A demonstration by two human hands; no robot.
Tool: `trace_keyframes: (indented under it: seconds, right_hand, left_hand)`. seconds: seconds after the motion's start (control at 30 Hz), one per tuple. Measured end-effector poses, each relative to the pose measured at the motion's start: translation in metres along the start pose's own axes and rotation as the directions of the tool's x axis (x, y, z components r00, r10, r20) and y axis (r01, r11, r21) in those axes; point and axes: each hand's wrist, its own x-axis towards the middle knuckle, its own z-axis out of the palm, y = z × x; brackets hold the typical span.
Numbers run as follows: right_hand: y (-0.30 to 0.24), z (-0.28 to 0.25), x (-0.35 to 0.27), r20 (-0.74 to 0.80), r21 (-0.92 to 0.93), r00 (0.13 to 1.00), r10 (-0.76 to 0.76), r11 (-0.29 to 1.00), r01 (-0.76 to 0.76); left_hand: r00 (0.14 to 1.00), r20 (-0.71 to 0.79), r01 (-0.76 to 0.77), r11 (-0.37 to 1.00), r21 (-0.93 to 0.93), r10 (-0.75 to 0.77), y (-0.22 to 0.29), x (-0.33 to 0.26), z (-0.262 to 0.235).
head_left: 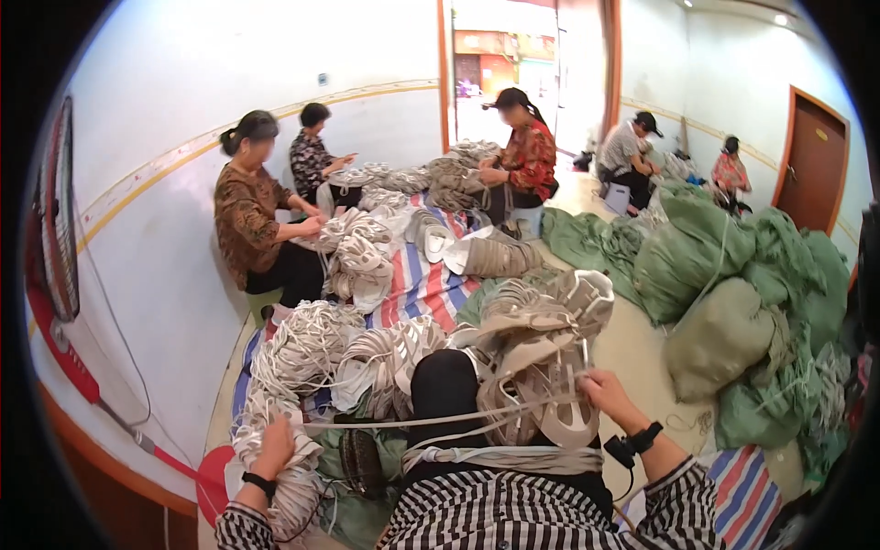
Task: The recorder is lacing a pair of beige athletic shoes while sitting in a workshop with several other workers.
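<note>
Your left hand (273, 446), at seven o'clock, has its fingers curled shut around one end of a thin pale flat strap (431, 422). Your right hand (600, 387), at four o'clock, pinches the other end beside a stacked bundle of beige shoe uppers (536, 367).

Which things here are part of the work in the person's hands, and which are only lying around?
In hand:
- left hand on a bundle of pale shoe uppers
- right hand pulling a pale strap taut
- stack of shoe uppers beside the right hand

Lying about:
- green sacks
- red standing fan
- striped sheet
- other people's piles
</note>
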Motion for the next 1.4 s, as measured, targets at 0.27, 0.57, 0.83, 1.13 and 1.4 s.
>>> trace_keyframes:
  seconds: [0.27,0.57,0.83,1.13,1.4]
  right_hand:
    - [0.007,0.009,-0.014,-0.134,0.154,0.991,0.016,0.988,0.005]
    - [0.031,0.007,-0.009,-0.146,0.162,0.989,0.038,0.987,-0.014]
    - [-0.012,0.004,-0.022,-0.044,-0.036,0.998,0.034,0.999,-0.036]
    - [-0.014,0.004,-0.036,-0.116,-0.038,0.993,0.011,0.999,-0.015]
    - [-0.007,0.01,-0.04,-0.139,0.034,0.99,-0.033,0.999,0.038]
  left_hand:
    - [0.944,0.322,-0.01,0.982,-0.188,0.071,0.109,0.022,0.061]
    - [0.887,-0.053,-0.409,0.729,-0.549,0.458,0.287,0.09,0.044]
    - [0.825,-0.006,-0.491,0.71,-0.504,0.566,0.326,0.087,0.1]
    - [0.815,0.114,-0.334,0.621,-0.709,0.568,0.318,0.058,0.077]
    - [0.783,0.199,-0.231,0.574,-0.786,0.589,0.314,0.057,0.059]
